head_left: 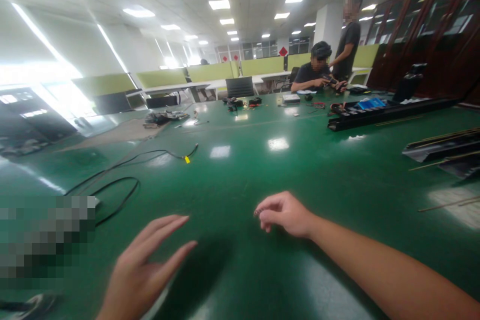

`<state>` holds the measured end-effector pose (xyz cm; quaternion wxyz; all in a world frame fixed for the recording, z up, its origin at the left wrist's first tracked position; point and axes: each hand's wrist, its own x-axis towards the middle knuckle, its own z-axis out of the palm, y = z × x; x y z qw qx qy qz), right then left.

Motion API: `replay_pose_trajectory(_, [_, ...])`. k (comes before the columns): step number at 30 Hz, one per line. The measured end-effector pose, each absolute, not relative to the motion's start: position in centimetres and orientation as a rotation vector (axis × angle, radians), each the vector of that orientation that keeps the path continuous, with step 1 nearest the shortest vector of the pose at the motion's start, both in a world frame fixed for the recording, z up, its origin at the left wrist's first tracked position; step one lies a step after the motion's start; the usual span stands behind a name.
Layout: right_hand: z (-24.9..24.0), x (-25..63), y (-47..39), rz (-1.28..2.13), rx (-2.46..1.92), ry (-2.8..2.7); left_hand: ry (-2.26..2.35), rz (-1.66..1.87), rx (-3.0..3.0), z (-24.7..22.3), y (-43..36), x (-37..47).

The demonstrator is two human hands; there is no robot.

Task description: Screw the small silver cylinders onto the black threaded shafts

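My left hand (144, 265) hovers over the green tabletop (232, 175), thumb and fingers stretched apart with nothing between them. To its right, my right hand (283, 214) is closed in a pinch. A small dark, ridged piece (257, 212) shows at its fingertips; it is too small and blurred to name. Beyond my left hand, a black cable (131, 195) lies in a loop, and a cable with a yellow tag (187, 159) ends farther back.
A pixelated block (45, 240) covers something at left. Black metal channels (442, 147) and thin rods (438, 206) lie at right; a long black channel (360, 119) with blue pieces (371, 104) sits behind. One person (313, 75) sits across the table holding something dark; another person (348, 42) stands alongside.
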<state>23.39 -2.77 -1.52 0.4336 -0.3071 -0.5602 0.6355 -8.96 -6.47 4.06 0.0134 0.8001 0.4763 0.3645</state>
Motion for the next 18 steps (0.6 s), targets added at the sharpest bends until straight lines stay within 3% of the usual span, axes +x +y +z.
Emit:
replay_pose_trajectory(3, [-1.2, 23.5, -2.9, 1.699, -0.693, -1.373, 1.105, 0.968, 2.532, 3.9, -4.2, -2.0])
replay_pose_trajectory(9, [-1.2, 23.6, -2.6, 1.65, -0.674, -1.294, 0.748, 1.079, 2.29, 3.0, -1.5, 5.2])
replay_pose_trajectory(14, [-1.5, 23.4, -2.5, 1.68, -0.649, -1.347, 0.654, 1.158, 2.276, 3.1, -2.2, 5.1])
replay_pose_trajectory(18, [-1.8, 23.7, -2.1, 1.758, -0.672, -1.362, 0.971, 1.157, 2.389, 4.1, -3.5, 0.2])
